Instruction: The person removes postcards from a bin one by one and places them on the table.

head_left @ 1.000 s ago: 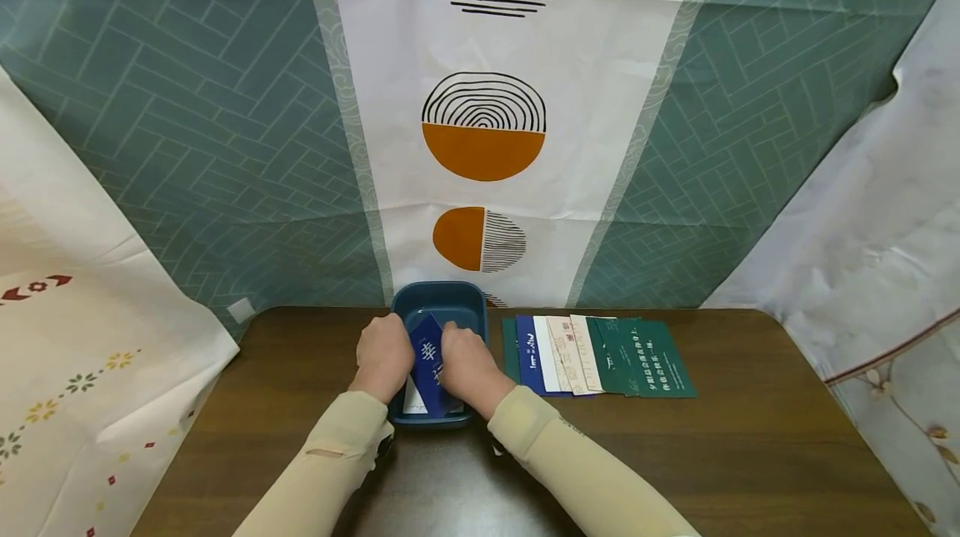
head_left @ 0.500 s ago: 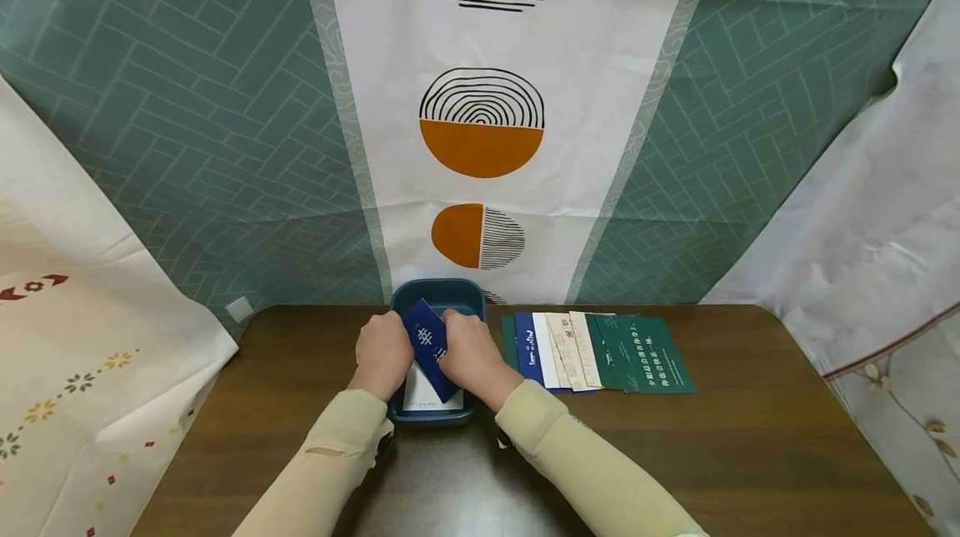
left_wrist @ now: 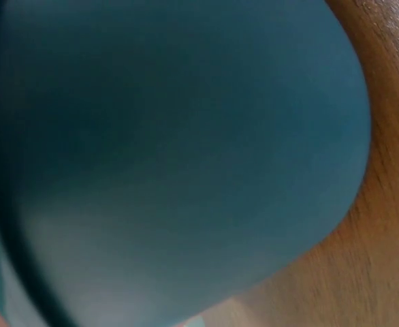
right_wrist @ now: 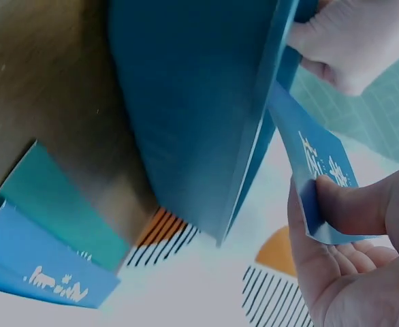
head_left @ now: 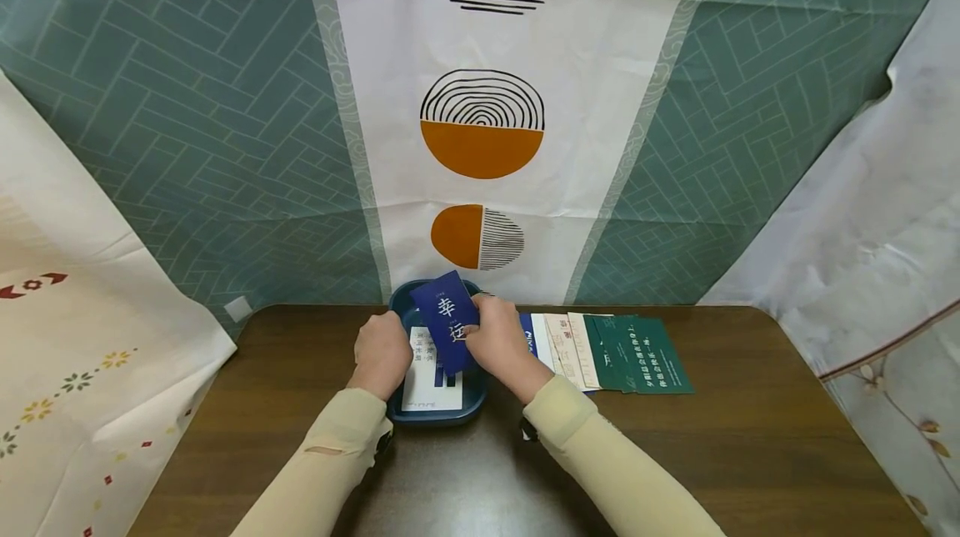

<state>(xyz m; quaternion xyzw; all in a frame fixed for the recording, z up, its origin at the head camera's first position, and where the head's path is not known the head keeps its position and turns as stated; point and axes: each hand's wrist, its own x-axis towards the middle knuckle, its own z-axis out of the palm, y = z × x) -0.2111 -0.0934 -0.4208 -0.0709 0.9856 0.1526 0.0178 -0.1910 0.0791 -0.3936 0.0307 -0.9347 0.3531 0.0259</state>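
Note:
My right hand (head_left: 504,343) pinches a dark blue card (head_left: 441,310) with white characters between thumb and fingers. The card is tilted over the blue plastic bin (head_left: 476,405). In the right wrist view the thumb lies on the printed face of the card (right_wrist: 307,153). My left hand (head_left: 381,352) grips the bin's left rim, its fingers curled over the edge. Inside the bin lies a white card (head_left: 427,391) with dark print, partly covered by the blue one. The left wrist view is filled by the bin's outer wall (left_wrist: 206,150).
Right of the bin, a row of overlapping cards lies on the brown wooden table (head_left: 675,454): a blue card (right_wrist: 43,266), cream cards (head_left: 573,345) and green cards (head_left: 652,353). A patterned cloth (head_left: 480,45) hangs behind the table's back edge.
My right hand has lifted the blue card up from the bin and moved right with it. More of the white card inside now shows. The left hand stays at the rim.

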